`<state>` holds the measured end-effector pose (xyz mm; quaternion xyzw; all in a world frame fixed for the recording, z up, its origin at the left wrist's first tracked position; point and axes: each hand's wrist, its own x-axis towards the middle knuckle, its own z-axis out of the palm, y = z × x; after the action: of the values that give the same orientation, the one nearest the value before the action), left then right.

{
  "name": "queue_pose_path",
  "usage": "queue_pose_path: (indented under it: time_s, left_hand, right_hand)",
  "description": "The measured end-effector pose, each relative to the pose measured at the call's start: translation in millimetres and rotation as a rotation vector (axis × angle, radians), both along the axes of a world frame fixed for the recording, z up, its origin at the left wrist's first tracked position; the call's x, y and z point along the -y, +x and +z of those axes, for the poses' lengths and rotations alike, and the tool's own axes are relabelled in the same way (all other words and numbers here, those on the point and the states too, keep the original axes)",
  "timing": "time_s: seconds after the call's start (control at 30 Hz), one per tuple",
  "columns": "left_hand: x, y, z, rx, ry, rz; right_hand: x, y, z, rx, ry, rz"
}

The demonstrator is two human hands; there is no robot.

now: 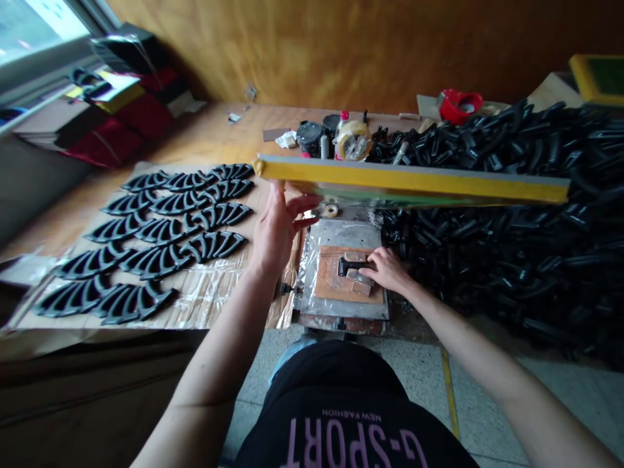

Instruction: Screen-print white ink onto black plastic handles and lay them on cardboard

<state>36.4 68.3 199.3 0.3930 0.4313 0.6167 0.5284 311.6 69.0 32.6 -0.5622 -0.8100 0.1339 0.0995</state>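
Head view: The right hand (387,268) pinches a small black plastic part (348,266) over a flat brown board (327,289) on a grey metal plate (346,231). The left hand (273,227) meets the raised yellow-edged frame (414,178); whether it grips cannot be told. Ideally, the frame stays clear and the part sits square. Curved black pieces (129,311) lie in rows on brown cardboard (207,305); a black plastic heap (511,266) covers the wooden table's (209,127) right side.

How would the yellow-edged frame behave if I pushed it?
The yellow-edged frame looks fairly stiff: its long edge runs straight without sagging. It may tilt unevenly if pushed there, since the left hand is near one end.
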Motion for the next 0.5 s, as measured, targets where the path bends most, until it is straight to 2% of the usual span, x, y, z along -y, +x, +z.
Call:
queue_pose_path:
  time_s: [0.03,0.1,0.17,0.2,0.23,0.27,0.33,0.4,0.43,0.47,0.5]
  left_hand:
    - [4.6,2.9,-2.8,0.019,-0.014,0.024]
    - [24.8,11.2,-20.8,0.045,-0.113,0.019]
    - [54.6,23.6,-50.6,0.047,-0.358,-0.147]
    - [70.4,30.8,-66.9,0.035,-0.532,-0.305]
    - [85.1,37.7,-82.5,0.055,-0.652,-0.390]
    - [97.7,43.2,-96.4,0.095,-0.715,-0.409]
    - [114.4,45.5,-118.3,0.178,-0.766,-0.320]
    - [120.4,29.6,-134.3,0.188,-0.778,-0.188]
    - [121.0,14.2,-141.8,0.147,-0.785,-0.120]
    - [121.1,-5.4,-149.7,0.085,-0.790,-0.053]
    - [121.5,-27.8,-158.4,0.005,-0.786,0.027]
  right_hand:
    - [7.1,-12.2,-4.3,0.051,0.002,0.021]
    - [16.3,-32.8,-3.0,0.122,-0.046,-0.007]
    - [25.8,-51.1,7.5,0.122,-0.098,-0.081]
    - [32.8,-60.6,14.4,0.099,-0.093,-0.105]
    - [41.3,-70.5,21.1,0.065,-0.066,-0.098]
    - [50.7,-79.9,27.2,0.023,-0.024,-0.049]
    - [67.0,-92.4,34.9,-0.067,0.054,0.179]
    - [71.5,-86.5,35.1,-0.125,0.077,0.389]
    - [67.9,-74.4,32.5,-0.117,0.071,0.395]
    - [60.7,-56.7,28.3,-0.069,0.050,0.321]
    - [51.0,-34.6,23.0,0.005,0.009,0.183]
